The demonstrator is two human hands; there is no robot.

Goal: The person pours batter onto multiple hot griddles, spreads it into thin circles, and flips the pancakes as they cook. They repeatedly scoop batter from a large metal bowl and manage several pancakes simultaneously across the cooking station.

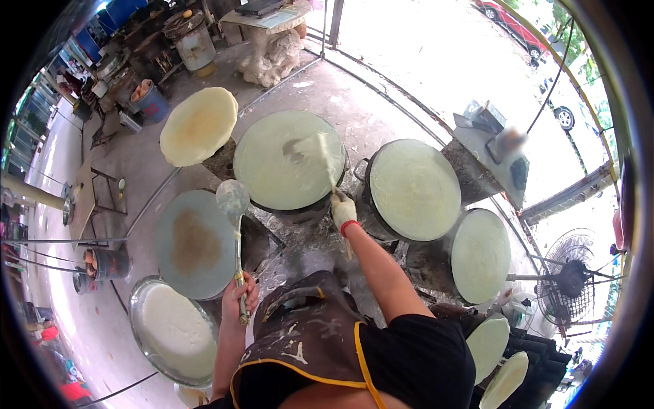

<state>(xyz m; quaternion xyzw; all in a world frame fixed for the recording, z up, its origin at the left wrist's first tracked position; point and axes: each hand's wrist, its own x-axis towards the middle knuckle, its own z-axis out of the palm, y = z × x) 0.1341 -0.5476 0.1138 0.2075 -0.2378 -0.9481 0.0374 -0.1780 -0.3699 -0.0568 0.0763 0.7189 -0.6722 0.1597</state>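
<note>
My right hand [343,210], in a pale glove with a red band at the wrist, grips a spreader [325,155] by its thin handle. The blade is smeared by motion over pale green batter on the middle round griddle [272,163]; a darker patch shows there. My bare left hand [242,296] is closed around the long handle of a ladle [233,198]. The ladle's batter-coated bowl hangs by the right edge of a grey griddle [184,238] with a brown centre. A metal basin of white batter [174,330] stands nearest my left forearm.
Batter covers two griddles on the right [415,189] [480,255]. A large thin pancake [199,126] lies at the far left, and pale round sheets [489,347] are at the lower right. A standing fan [569,279] is at the right. A blue bucket [150,101] stands at the back left.
</note>
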